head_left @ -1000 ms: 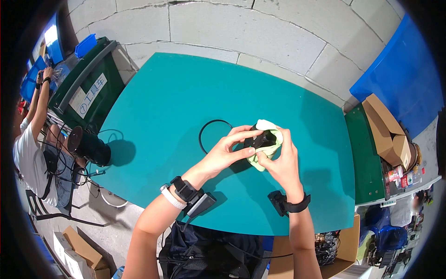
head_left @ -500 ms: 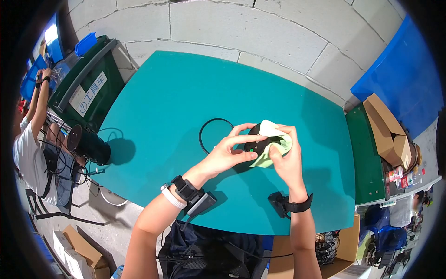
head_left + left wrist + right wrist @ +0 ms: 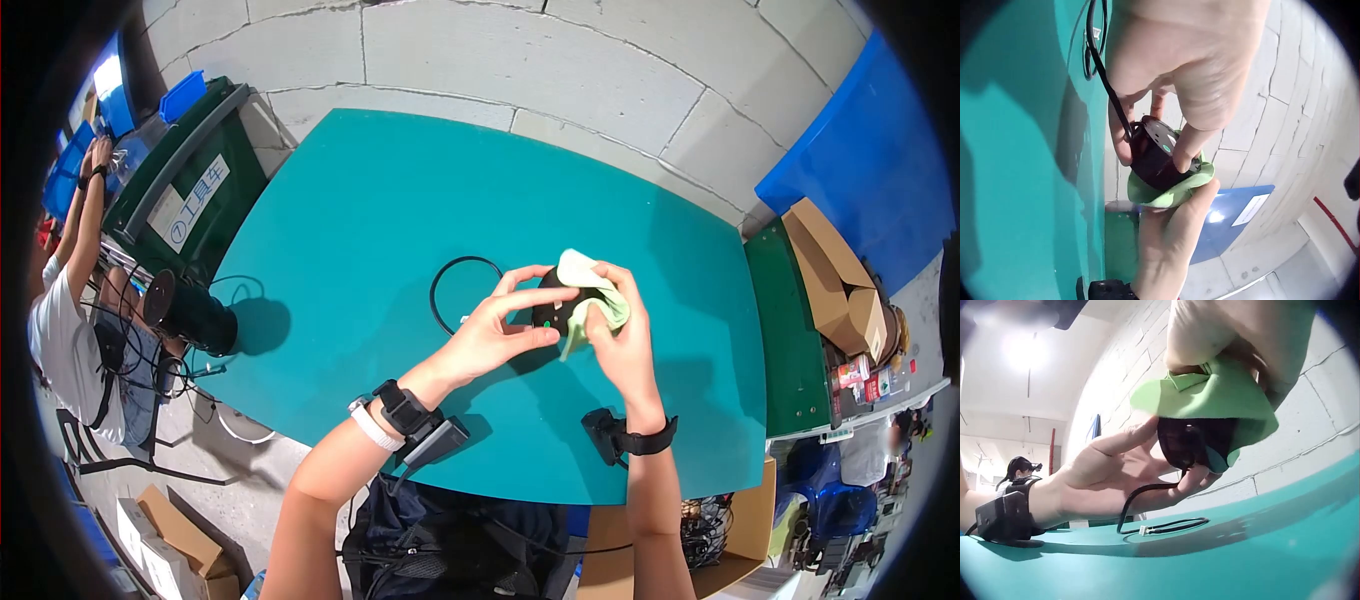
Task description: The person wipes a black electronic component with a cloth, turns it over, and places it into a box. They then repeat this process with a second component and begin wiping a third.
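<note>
My left hand [image 3: 485, 335] grips a small black rounded device [image 3: 1157, 164] between thumb and fingers above the table. A green dot shows on its flat face. From the device runs a thin black cable [image 3: 1124, 515] with a small white plug. My right hand [image 3: 625, 350] pinches a light green cloth [image 3: 1210, 397] and presses it round the far side of the device. In the left wrist view the cloth cups the device's lower end. The covered side of the device is hidden.
The green table [image 3: 400, 200] stands against a block wall. At its left edge is a black cylinder [image 3: 190, 313] with cables, near a seated person [image 3: 80, 320]. Cardboard boxes [image 3: 835, 280] stand at the right, and another box [image 3: 745, 530] with cables is below the front edge.
My right hand has shifted slightly right and bunched the cloth more tightly. The device has turned in my left hand, so its dark open end went from view and the green dot appeared.
</note>
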{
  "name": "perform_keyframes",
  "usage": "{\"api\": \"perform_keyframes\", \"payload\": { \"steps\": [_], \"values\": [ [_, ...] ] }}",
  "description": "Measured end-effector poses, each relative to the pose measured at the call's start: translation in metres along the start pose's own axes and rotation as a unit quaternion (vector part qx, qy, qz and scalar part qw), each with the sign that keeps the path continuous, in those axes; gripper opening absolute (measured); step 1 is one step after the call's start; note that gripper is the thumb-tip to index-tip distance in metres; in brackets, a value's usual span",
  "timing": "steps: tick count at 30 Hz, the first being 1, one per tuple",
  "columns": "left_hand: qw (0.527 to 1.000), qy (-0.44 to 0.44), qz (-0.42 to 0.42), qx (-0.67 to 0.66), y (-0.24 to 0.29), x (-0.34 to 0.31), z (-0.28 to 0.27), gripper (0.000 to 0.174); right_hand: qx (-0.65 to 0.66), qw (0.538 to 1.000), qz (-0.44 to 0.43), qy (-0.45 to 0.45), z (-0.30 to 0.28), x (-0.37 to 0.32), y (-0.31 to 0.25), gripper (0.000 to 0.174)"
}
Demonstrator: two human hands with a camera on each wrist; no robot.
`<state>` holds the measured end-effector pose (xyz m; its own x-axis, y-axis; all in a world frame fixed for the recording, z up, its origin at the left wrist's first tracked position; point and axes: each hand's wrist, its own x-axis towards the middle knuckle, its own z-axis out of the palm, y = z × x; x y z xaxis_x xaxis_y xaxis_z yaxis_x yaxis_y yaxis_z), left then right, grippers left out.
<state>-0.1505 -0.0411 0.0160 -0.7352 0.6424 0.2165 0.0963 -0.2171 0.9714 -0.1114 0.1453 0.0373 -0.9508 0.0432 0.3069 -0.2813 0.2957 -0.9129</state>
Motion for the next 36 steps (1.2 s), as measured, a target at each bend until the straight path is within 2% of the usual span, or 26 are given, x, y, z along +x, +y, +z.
{"api": "perform_keyframes", "payload": {
  "steps": [1, 3, 4, 6, 9, 14, 17, 20, 23, 27, 30, 33, 36],
  "values": [
    [1.0, 0.018, 0.018, 0.004, -0.005, 0.001, -0.002, 0.044, 0.0, 1.0, 0.0, 0.0, 0.004, 0.0, -0.004, 0.05],
    [0.999, 0.036, 0.026, -0.006, -0.007, 0.002, -0.003, 0.044, -0.144, 0.984, -0.102, -0.005, 0.014, -0.001, -0.015, 0.061],
    [0.999, 0.037, 0.026, -0.006, -0.003, 0.001, -0.003, 0.044, -0.144, 0.984, -0.102, -0.005, 0.014, -0.001, -0.014, 0.061],
    [0.976, 0.008, -0.085, -0.202, 0.005, -0.003, -0.002, 0.049, -0.208, 0.97, -0.121, -0.023, 0.014, 0.0, -0.012, 0.072],
    [0.971, 0.01, -0.043, -0.235, 0.002, -0.001, 0.001, 0.052, -0.23, 0.963, -0.137, -0.021, 0.017, 0.0, -0.015, 0.073],
    [0.957, 0.036, -0.083, -0.276, 0.0, -0.002, 0.002, 0.047, -0.28, 0.949, -0.138, -0.039, 0.021, -0.002, -0.022, 0.072],
    [0.949, 0.019, -0.07, -0.307, 0.002, -0.002, 0.002, 0.043, -0.255, 0.956, -0.141, -0.02, 0.02, -0.002, -0.021, 0.068],
    [0.968, 0.017, -0.055, -0.245, -0.003, -0.002, 0.001, 0.037, -0.211, 0.965, -0.159, 0.001, 0.02, -0.002, -0.017, 0.06],
    [0.979, -0.004, -0.045, -0.2, -0.005, -0.002, -0.002, 0.032, -0.143, 0.983, -0.111, 0.01, 0.018, -0.003, -0.017, 0.052],
    [0.984, -0.011, -0.021, -0.175, -0.01, 0.0, -0.004, 0.029, -0.134, 0.988, -0.081, 0.008, 0.013, -0.004, -0.015, 0.053],
    [0.988, -0.028, -0.003, -0.153, -0.009, 0.0, -0.007, 0.03, -0.098, 0.993, -0.071, 0.004, 0.007, -0.003, -0.013, 0.044],
    [0.989, -0.062, -0.002, -0.135, -0.005, -0.001, -0.007, 0.032, 0.036, 0.999, 0.023, -0.002, -0.006, 0.0, -0.005, 0.018],
    [0.989, -0.082, -0.014, -0.123, -0.001, -0.002, -0.002, 0.038, 0.073, 0.996, 0.05, 0.02, -0.004, -0.002, -0.011, 0.019]
  ]
}}
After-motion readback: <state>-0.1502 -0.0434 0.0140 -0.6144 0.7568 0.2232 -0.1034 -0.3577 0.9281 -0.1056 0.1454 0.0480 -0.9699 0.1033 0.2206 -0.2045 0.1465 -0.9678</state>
